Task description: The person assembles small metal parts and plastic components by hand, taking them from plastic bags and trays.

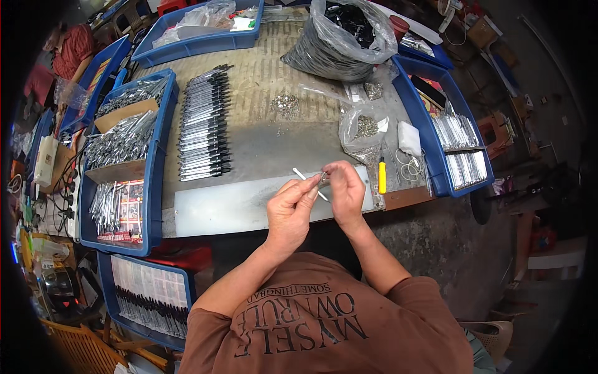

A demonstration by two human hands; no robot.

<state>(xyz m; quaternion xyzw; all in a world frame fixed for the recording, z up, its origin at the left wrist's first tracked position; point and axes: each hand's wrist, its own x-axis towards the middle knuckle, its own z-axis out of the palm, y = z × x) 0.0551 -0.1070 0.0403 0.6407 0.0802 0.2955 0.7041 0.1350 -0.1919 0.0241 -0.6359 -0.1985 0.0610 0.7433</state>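
Observation:
Over the front of the table, my left hand (291, 204) pinches a thin white rod (321, 196), whose two ends stick out past the fingers on a slant. My right hand (347, 192) meets it from the other side, its thumb and fingers bent together at the fingertips. A tiny shiny metal piece (323, 177) shows between the two hands; its kind is too small to tell. Beneath them lies a white board (218, 206). Farther off, a long row of silver-and-black pen-like tubes (204, 124) lies side by side.
At left, a blue bin (163, 168) holds many silver tubes. Small metal bits (284, 106) lie scattered mid-table. A bag of small parts (364, 128) and a yellow-handled screwdriver (382, 176) sit at right. Behind stands a big plastic sack (311, 53); another blue bin (439, 168) is far right.

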